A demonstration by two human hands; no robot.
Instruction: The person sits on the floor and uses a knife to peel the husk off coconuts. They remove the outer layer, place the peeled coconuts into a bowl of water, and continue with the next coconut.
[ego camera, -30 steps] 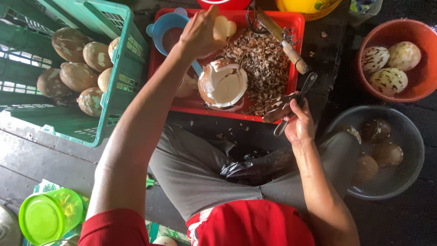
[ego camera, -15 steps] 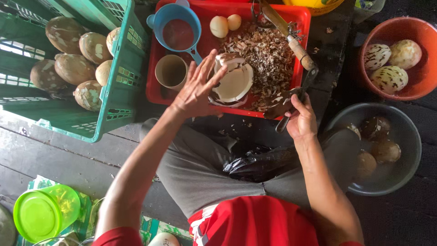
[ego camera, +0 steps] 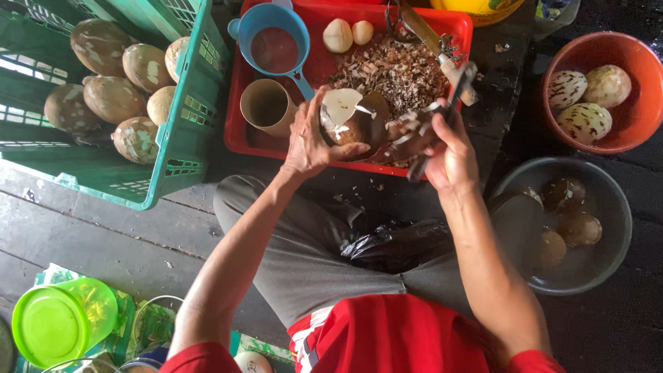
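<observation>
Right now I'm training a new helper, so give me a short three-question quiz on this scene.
1. True or false: the left hand holds the coconut over the red tray.
2. What does the right hand grip? A) a ladle B) a metal scraping tool C) a cup
3. How many peeled coconuts lie in the orange bowl?

Key: 1 true; 2 B; 3 three.
</observation>
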